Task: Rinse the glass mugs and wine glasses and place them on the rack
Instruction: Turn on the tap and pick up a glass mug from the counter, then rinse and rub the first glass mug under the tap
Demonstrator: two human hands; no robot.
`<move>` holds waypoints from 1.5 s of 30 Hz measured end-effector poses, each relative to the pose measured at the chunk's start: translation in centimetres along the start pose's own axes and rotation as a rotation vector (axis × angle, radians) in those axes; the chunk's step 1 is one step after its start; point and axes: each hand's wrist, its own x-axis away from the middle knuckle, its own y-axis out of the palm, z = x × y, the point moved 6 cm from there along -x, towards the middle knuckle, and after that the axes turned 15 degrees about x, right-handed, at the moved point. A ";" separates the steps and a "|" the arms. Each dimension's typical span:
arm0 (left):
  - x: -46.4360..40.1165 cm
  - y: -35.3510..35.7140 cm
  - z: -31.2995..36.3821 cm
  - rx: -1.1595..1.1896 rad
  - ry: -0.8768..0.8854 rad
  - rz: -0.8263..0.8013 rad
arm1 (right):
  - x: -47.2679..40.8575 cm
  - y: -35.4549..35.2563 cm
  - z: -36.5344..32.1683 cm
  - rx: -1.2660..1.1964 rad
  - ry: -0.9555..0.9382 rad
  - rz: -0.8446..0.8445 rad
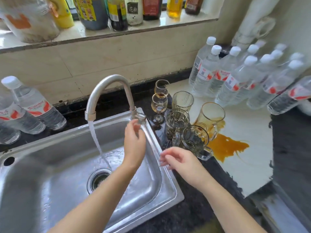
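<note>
Several glass mugs stand right of the sink: a near clear mug (196,140), a second clear mug (176,122), an amber-stained mug (211,116) and a ribbed one (182,100). Two wine glasses (159,103) with brown dregs stand behind them. My left hand (134,140) is at the tap handle (140,117), fingertips against it. My right hand (178,159) hovers over the sink's right rim, fingers loosely curled, holding nothing, just short of the near mug. Water runs from the tap spout (90,115) into the steel sink (55,182).
An orange-brown spill (227,147) lies on the white board under the mugs. Many water bottles (244,76) crowd the back right; two more bottles (30,106) stand left of the sink. Sauce and oil bottles (117,12) line the windowsill. No rack is in view.
</note>
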 end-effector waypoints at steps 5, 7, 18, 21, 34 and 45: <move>7.5 5.7 -1.3 -0.112 0.130 -0.321 | 5.3 -9.6 5.0 0.268 0.145 0.519; 7.9 7.7 -1.1 -0.202 0.193 -0.403 | 4.1 -9.8 7.0 0.455 0.211 0.434; 8.2 9.0 -1.1 -0.172 0.131 -0.320 | 3.2 -8.1 7.6 0.602 0.042 0.243; 10.2 7.2 0.2 -0.083 0.141 -0.305 | 4.9 -7.9 6.0 0.640 -0.043 0.139; 9.8 -9.7 -7.8 0.874 -0.695 0.208 | -1.2 9.2 -2.4 0.081 -0.088 -0.224; 4.0 -16.6 -9.5 0.511 -0.455 0.480 | -10.2 12.2 -11.9 0.431 -0.211 -0.228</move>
